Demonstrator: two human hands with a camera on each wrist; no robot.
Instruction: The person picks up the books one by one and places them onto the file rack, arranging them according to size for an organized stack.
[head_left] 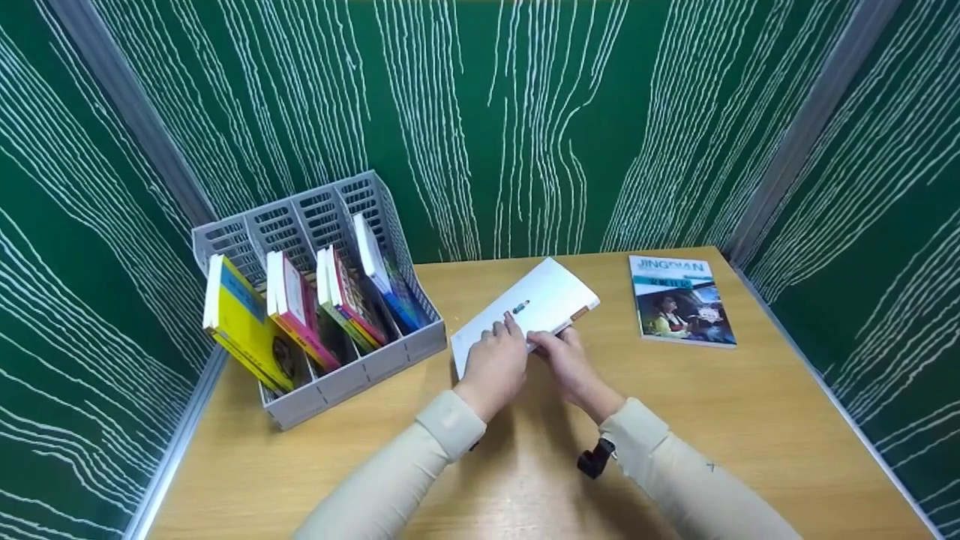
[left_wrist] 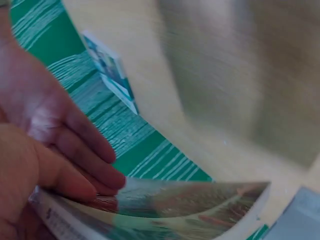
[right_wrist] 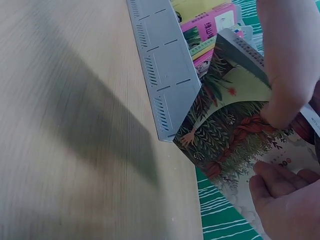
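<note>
A thin paperback book [head_left: 551,292] is held tilted above the table, its white back cover up. Its illustrated front cover [right_wrist: 235,125], with dark leaves and a red braid, faces down. My left hand [head_left: 496,364] grips the near edge, fingers lying over the white cover and thumb beneath. At the spine side my right hand [head_left: 566,360] holds the book, thumb along the edge and fingers extended under the front cover. In the left wrist view, the left hand [left_wrist: 40,170] and right hand [left_wrist: 55,105] are close together at the spine.
A grey divided file rack [head_left: 367,367] stands at the left, with a yellow book [head_left: 244,322], a pink-edged book [head_left: 300,315] and others upright in its slots. A JINGDIAN magazine [head_left: 679,300] lies flat at the right. Green walls with white lines enclose the table [head_left: 360,480].
</note>
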